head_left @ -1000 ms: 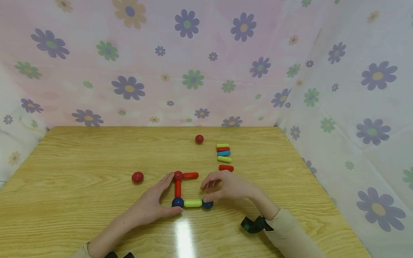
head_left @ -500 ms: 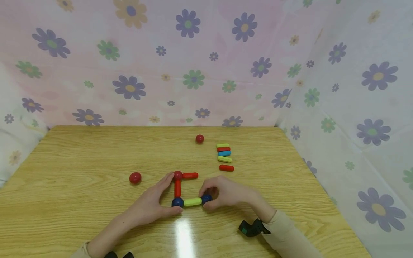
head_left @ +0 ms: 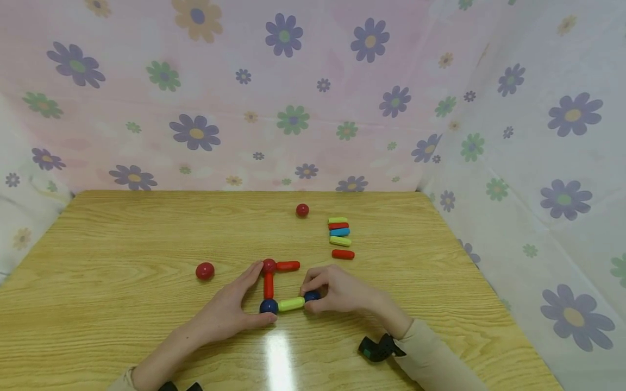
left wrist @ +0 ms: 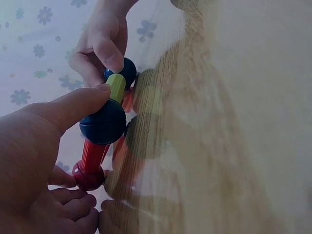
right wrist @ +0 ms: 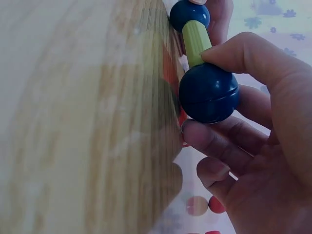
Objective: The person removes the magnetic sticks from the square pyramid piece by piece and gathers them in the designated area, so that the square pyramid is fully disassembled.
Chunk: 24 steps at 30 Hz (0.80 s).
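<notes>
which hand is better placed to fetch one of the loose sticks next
Probably the right hand: it's nearer the loose sticks, though pinching a blue ball; the left hand is farther away.

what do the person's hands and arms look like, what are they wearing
The left hand and right hand wear no gloves. The left sleeve and right sleeve are beige. By the right sleeve sits a black gadget with a green patch; black parts show near the left sleeve.
</notes>
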Available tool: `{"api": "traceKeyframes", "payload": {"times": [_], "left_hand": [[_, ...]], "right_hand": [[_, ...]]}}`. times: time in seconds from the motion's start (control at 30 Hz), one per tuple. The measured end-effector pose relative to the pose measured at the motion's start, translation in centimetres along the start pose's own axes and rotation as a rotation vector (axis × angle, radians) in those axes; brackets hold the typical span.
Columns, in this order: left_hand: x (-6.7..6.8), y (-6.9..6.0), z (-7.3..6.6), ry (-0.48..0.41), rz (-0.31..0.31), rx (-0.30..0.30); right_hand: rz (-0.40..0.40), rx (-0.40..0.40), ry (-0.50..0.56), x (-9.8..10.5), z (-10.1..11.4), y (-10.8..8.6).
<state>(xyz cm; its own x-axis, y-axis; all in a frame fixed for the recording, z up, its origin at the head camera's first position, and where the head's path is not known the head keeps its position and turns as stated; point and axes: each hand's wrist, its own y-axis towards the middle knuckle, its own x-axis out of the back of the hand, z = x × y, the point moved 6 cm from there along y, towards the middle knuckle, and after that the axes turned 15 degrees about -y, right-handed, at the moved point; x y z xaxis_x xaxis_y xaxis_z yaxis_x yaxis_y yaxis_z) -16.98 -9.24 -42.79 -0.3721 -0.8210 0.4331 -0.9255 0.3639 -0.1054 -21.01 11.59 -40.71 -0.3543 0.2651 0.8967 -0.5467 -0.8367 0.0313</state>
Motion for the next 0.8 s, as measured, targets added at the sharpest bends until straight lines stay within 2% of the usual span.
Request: {"api": "traceKeyframes", "payload": {"times": [0.5, 0.8], "left_hand": [[0.0, 0.0, 0.1, 0.015, 0.001, -0.008], [0.0, 0.0, 0.2, 0.015, 0.002, -0.01]], "right_hand": [[-0.036, 0.005, 0.037, 0.1, 0.2, -0.1], [-0.05, -0.092, -0.002, 0.3, -1.7, -0.1]]}}
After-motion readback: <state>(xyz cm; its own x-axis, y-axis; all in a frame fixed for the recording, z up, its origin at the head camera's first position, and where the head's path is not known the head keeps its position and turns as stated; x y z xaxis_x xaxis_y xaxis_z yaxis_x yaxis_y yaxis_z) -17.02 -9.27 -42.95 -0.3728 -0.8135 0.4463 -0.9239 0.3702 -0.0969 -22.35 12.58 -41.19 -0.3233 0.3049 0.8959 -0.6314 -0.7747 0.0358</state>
